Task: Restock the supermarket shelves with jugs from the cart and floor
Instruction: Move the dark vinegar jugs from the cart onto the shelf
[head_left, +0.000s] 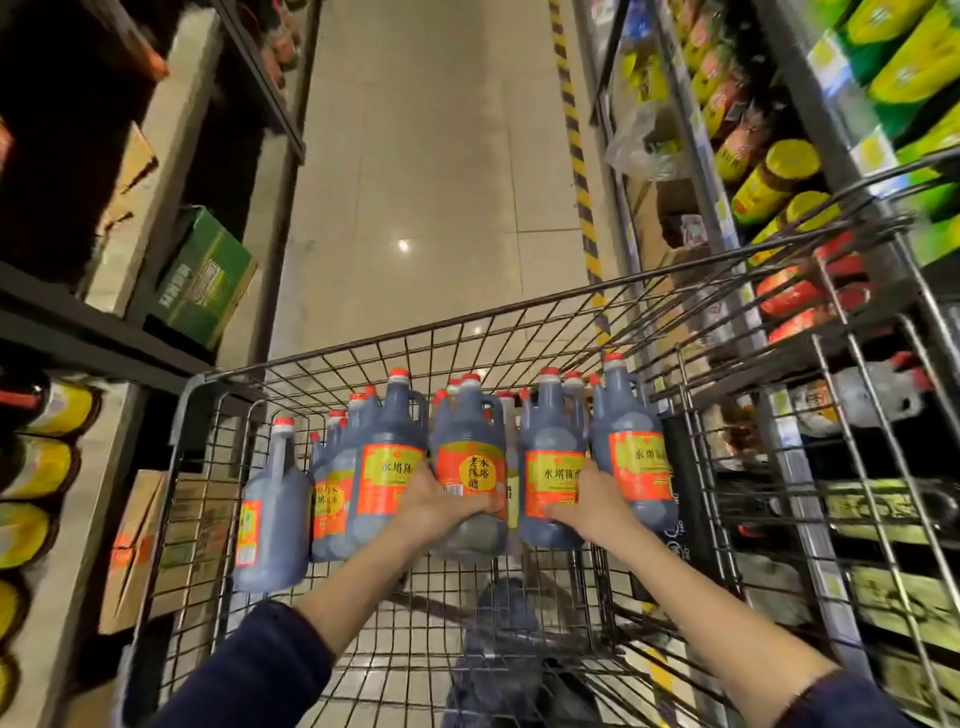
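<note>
Supermarket aisle, wire cart (519, 332): left hand (441, 501) clamped on centre jug (470, 467); right hand (597, 501) wrapped around neighbouring jug (553, 467).

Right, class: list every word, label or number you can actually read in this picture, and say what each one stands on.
"水塔陈醋", partly covered: yellow panel of the jug left of the left hand.
"水塔老陈醋": round yellow label of the jug in the left hand's grip.
"水塔陈", last character covered: jug at the right hand.
Green carton, shelf tags, jar labels, barcodes: too blurred to read.
</note>
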